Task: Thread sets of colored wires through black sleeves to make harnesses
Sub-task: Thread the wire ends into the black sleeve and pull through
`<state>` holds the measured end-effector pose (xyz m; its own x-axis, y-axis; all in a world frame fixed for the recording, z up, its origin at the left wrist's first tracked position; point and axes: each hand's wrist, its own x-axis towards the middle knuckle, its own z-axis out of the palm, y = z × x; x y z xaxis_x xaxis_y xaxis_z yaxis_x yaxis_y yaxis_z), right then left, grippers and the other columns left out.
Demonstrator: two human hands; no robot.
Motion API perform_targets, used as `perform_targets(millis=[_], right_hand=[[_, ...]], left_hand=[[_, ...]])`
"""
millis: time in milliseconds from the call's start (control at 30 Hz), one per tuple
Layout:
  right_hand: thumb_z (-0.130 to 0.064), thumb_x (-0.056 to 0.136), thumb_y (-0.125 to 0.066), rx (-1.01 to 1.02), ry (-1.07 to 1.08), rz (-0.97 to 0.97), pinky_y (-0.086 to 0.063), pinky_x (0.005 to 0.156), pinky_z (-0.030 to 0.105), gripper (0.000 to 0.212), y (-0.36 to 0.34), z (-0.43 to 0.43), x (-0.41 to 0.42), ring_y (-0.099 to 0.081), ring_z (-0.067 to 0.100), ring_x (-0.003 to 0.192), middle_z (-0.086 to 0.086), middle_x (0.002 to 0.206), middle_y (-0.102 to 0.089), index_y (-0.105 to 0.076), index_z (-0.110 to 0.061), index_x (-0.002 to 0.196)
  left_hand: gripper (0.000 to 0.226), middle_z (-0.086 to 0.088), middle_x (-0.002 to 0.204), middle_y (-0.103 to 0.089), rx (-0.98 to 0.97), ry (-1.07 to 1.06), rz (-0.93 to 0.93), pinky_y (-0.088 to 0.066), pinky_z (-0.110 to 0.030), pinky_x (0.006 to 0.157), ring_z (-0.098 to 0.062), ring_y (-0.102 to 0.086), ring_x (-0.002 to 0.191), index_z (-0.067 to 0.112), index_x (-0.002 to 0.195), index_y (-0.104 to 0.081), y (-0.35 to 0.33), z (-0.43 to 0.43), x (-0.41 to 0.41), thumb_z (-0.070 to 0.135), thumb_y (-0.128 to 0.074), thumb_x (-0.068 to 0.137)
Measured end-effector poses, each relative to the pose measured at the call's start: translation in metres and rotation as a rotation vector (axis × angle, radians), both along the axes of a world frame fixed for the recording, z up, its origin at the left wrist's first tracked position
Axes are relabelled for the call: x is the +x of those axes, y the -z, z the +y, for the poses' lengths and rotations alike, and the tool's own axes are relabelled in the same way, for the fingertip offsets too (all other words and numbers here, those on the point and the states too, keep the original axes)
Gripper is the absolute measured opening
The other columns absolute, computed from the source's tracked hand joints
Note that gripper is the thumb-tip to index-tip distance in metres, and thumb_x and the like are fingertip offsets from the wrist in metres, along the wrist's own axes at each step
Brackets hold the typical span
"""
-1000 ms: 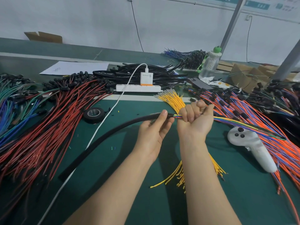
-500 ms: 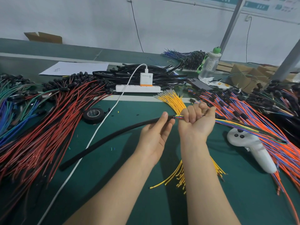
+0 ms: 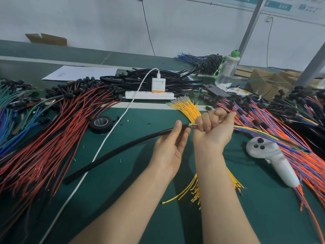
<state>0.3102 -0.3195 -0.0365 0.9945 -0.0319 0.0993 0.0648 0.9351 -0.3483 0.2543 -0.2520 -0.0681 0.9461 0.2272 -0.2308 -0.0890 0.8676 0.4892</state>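
A long black sleeve [image 3: 123,148] slants from the lower left up to the middle of the green mat. My left hand [image 3: 170,147] holds its upper end between thumb and fingers. A set of colored wires [image 3: 260,133] enters that end and trails off to the right. My right hand [image 3: 213,128] grips this set in a fist just beside the sleeve's mouth. A short stretch of the wires shows between the two hands.
Red wires [image 3: 52,138] pile up on the left, orange and blue wires [image 3: 290,147] on the right, yellow wires [image 3: 188,110] under my arms. A white controller [image 3: 272,159], a black tape roll [image 3: 101,122], a white power strip [image 3: 149,95] and spare black sleeves [image 3: 140,80] lie around.
The sleeve's free lower end has slid to the right, toward my hands. Both hands stay at the sleeve's mouth.
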Motion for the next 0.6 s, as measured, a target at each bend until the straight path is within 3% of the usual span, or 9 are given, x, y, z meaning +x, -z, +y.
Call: perform_targets(millis=[67, 333, 600], right_hand=[[-0.040, 0.105, -0.025, -0.018, -0.008, -0.010, -0.013, 0.036, 0.018, 0.052, -0.0006, 0.0009, -0.0007, -0.016, 0.007, 0.031, -0.006, 0.041, -0.020, -0.040, -0.012, 0.064], [-0.040, 0.105, -0.027, -0.119, 0.007, -0.007, -0.013, 0.037, 0.016, 0.053, -0.0040, 0.0061, -0.0039, -0.014, 0.008, 0.032, -0.006, 0.041, -0.020, -0.042, -0.012, 0.062], [-0.040, 0.105, -0.026, -0.212, 0.021, -0.073, -0.014, 0.039, 0.016, 0.051, -0.0070, 0.0091, -0.0082, -0.013, 0.008, 0.033, -0.007, 0.042, -0.017, -0.040, -0.011, 0.065]], left_hand=[[0.020, -0.005, 0.070, -0.070, -0.002, -0.007, -0.001, -0.052, -0.013, 0.056, -0.009, -0.069, 0.065, 0.004, 0.067, -0.069, -0.0004, 0.0002, 0.0002, 0.011, -0.066, 0.085], [0.010, -0.001, 0.069, -0.069, 0.107, -0.064, 0.014, -0.052, -0.013, 0.058, -0.007, -0.068, 0.063, 0.004, 0.085, -0.061, -0.0003, 0.0018, 0.0012, 0.013, -0.065, 0.087], [0.008, -0.004, 0.076, -0.066, 0.126, -0.127, 0.023, -0.053, -0.012, 0.062, -0.006, -0.067, 0.062, 0.003, 0.083, -0.060, -0.0021, -0.0010, 0.0010, 0.009, -0.062, 0.089]])
